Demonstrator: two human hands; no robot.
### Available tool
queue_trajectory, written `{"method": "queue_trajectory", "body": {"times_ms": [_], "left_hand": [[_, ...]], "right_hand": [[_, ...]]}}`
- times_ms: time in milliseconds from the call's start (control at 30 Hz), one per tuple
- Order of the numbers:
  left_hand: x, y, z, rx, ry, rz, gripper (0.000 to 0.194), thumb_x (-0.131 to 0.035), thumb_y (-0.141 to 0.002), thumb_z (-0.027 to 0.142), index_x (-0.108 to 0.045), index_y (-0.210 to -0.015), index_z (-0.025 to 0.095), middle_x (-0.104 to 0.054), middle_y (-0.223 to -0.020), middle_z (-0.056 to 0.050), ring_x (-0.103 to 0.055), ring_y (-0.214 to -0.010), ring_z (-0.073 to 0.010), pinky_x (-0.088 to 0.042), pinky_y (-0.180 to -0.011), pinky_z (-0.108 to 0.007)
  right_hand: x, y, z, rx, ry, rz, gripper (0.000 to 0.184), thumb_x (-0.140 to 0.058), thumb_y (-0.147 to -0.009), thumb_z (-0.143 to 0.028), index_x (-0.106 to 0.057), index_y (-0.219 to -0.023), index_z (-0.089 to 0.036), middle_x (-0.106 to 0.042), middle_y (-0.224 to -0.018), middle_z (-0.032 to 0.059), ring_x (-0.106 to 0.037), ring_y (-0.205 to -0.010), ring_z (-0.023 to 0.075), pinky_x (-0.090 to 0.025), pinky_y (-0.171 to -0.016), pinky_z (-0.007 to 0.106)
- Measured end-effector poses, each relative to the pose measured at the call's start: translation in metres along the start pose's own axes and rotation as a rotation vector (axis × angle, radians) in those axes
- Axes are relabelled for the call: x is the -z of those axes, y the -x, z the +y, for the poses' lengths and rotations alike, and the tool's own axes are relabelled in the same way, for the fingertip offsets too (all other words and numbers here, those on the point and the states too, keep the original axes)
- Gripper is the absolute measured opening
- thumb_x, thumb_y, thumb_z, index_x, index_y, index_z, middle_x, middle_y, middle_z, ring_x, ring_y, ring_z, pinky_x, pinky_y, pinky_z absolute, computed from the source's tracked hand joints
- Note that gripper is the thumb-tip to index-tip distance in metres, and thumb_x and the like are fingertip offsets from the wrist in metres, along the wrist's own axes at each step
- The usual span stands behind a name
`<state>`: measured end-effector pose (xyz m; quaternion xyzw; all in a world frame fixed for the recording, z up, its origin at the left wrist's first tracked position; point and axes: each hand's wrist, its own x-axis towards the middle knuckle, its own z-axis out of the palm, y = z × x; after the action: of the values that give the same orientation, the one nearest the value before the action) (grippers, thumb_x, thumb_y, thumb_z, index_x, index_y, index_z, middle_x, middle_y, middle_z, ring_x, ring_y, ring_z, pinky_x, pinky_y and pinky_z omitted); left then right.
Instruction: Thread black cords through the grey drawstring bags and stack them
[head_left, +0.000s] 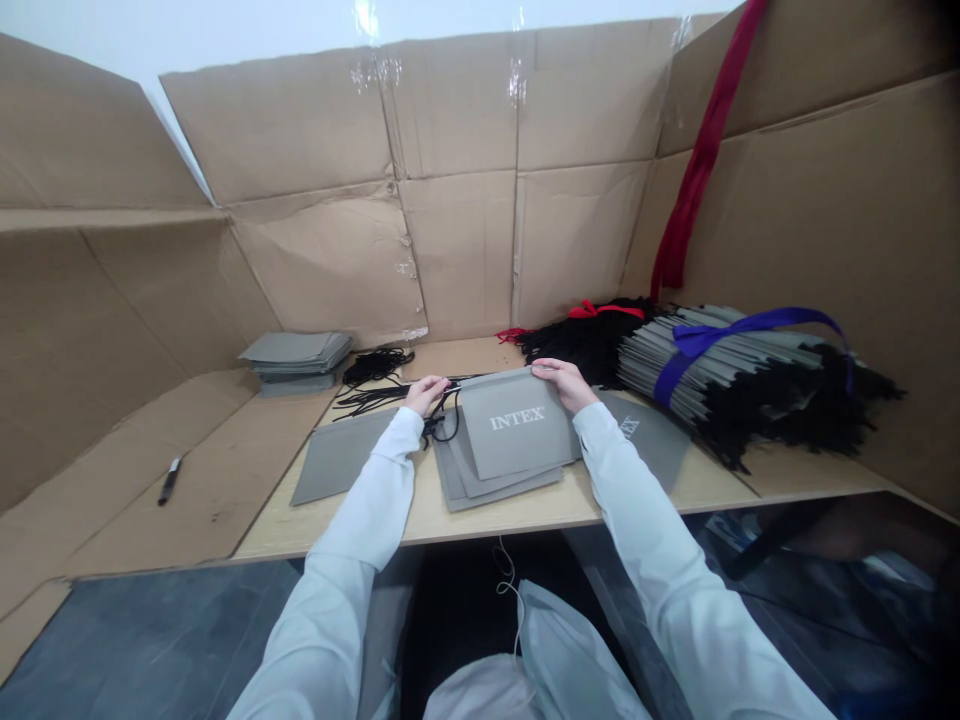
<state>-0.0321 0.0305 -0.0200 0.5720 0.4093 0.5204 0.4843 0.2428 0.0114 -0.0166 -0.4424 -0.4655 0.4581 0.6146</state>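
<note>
A grey paper bag printed INTEX (517, 428) lies flat on a small stack of like bags (459, 488) on the wooden table (352, 528). My left hand (424, 393) is closed at the bag's top left corner, pinching a black cord (442, 428) that loops beside it. My right hand (564, 383) rests on the bag's top right edge, fingers curled over it. Both arms wear white sleeves.
A large bundle of grey bags with black cords (742, 375) tied by a blue ribbon lies at right. Loose black cords (375, 366) and a small grey stack (296, 358) sit at back left. A black marker (169, 481) lies on cardboard at left. Cardboard walls surround the table.
</note>
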Motion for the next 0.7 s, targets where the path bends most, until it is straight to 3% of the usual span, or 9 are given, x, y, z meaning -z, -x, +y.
{"method": "queue_trajectory", "body": {"times_ms": [167,333,567,700], "left_hand": [[-0.007,0.004,-0.002,-0.086,0.072,-0.134,0.034,-0.060,-0.055,0.043,-0.049,-0.068,0.014,-0.054,-0.068,0.001,-0.050,-0.060,-0.0083,-0.041,-0.058,-0.022],[-0.007,0.004,-0.003,-0.173,-0.021,-0.177,0.030,-0.056,-0.062,0.043,-0.047,-0.070,0.015,-0.045,-0.058,0.005,-0.039,-0.043,-0.0039,-0.032,-0.042,-0.018],[-0.010,-0.001,-0.008,-0.120,0.018,0.015,0.031,-0.054,-0.063,0.043,-0.044,-0.066,0.015,-0.052,-0.057,0.004,-0.029,-0.032,-0.0014,-0.020,-0.035,-0.018],[-0.015,-0.001,-0.008,-0.085,0.036,0.052,0.031,-0.054,-0.063,0.043,-0.038,-0.064,0.016,-0.058,-0.062,0.002,-0.028,-0.031,-0.0011,-0.020,-0.035,-0.018]], "right_hand": [[-0.001,0.001,-0.001,-0.025,-0.025,-0.025,0.033,-0.070,-0.045,-0.025,-0.062,-0.076,-0.017,-0.062,-0.072,0.0014,-0.053,-0.063,0.0114,-0.040,-0.062,0.024],[-0.002,0.002,-0.002,-0.033,-0.032,-0.029,0.033,-0.070,-0.044,-0.025,-0.062,-0.076,-0.017,-0.062,-0.070,0.0009,-0.053,-0.062,0.0109,-0.040,-0.063,0.024],[-0.002,0.002,-0.002,-0.015,-0.024,-0.021,0.036,-0.068,-0.047,-0.026,-0.059,-0.081,-0.017,-0.061,-0.072,0.0015,-0.054,-0.064,0.0126,-0.041,-0.063,0.026],[-0.005,0.001,-0.003,-0.018,-0.109,0.125,0.045,-0.066,-0.051,-0.024,-0.049,-0.093,-0.022,-0.060,-0.071,-0.0005,-0.056,-0.064,0.0123,-0.043,-0.058,0.025]]}}
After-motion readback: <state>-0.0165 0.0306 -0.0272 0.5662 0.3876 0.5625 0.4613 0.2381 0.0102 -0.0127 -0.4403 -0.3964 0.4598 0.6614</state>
